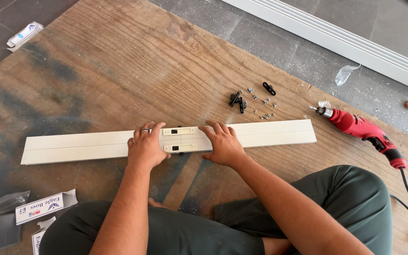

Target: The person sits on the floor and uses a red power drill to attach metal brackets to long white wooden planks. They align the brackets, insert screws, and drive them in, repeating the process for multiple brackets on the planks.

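White plastic strip (95, 146) lies flat on the brown wooden board (119, 61) straight in front of your knees, its long axis running left to right across your view, with the right end slightly farther from you than the left. Your left hand (145, 146) rests palm down on it, fingers spread and gripping nothing, just left of the two small white latch plates (179, 139) set across the strip's middle. Your right hand (223, 144) presses down just right of those plates, also flat and holding nothing. Both hands sit about equally close to the plates, which lie between them. Black clips (238, 100) and loose screws (263, 107) lie beyond the strip, nearer your right hand, and the red drill (364, 130) lies well off to the right.
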